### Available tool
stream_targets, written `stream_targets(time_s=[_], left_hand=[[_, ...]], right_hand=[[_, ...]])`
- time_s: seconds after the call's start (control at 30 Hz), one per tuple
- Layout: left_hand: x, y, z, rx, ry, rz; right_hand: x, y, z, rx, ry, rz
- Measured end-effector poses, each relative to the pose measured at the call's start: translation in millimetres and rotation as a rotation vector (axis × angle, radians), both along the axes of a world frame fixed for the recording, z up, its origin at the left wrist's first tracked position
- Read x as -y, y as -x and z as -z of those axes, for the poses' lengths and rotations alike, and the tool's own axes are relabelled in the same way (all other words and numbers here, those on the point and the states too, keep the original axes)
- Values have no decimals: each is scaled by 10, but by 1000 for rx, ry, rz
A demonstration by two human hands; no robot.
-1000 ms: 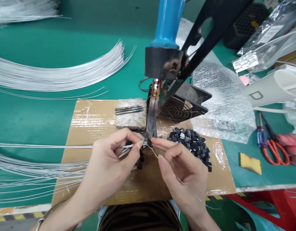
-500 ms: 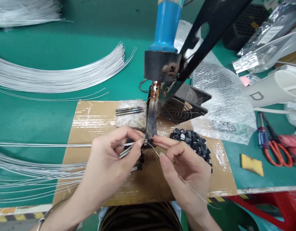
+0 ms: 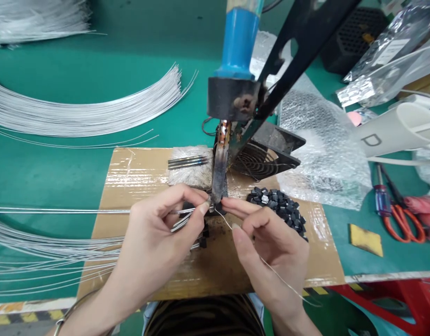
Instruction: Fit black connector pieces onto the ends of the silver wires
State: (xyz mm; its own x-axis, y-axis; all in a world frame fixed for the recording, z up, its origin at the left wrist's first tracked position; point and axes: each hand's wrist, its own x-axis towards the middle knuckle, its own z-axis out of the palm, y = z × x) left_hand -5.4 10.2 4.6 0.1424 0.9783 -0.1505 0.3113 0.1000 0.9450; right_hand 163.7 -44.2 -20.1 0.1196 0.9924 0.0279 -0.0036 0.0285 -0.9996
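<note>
My left hand (image 3: pixel 162 228) pinches the end of a thin grey cable (image 3: pixel 96 211) between thumb and forefinger, right beside the dark tip of a soldering iron (image 3: pixel 220 172). The small part at my fingertips is mostly hidden. The iron has a blue handle and points down from a black stand arm (image 3: pixel 299 60). Closed round a thin strand of solder wire (image 3: pixel 280 275), my right hand (image 3: pixel 274 247) guides its upper end to the iron's tip. More grey cables (image 3: pixel 71 249) run under my left hand. A few black connectors (image 3: pixel 203 238) lie below the fingertips.
Beneath the work lies a cardboard sheet (image 3: pixel 120 186). A pile of black connectors (image 3: pixel 280 210) sits right of the iron, with a black fan (image 3: pixel 260 158) behind. Spare tips (image 3: pixel 189 162) rest on a pale block. Further right are a yellow sponge (image 3: pixel 366 239), orange-handled scissors (image 3: pixel 404 224) and bubble wrap (image 3: pixel 320 140).
The view has shifted very slightly. Both hands keep nearly the same position, with the solder wire still at the iron's tip.
</note>
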Motion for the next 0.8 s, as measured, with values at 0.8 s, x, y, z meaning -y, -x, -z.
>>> stream_targets(time_s=[0.8], left_hand=[[3,5,1,-11,5,-12]], right_hand=[[-10,2,-20,33,10,9]])
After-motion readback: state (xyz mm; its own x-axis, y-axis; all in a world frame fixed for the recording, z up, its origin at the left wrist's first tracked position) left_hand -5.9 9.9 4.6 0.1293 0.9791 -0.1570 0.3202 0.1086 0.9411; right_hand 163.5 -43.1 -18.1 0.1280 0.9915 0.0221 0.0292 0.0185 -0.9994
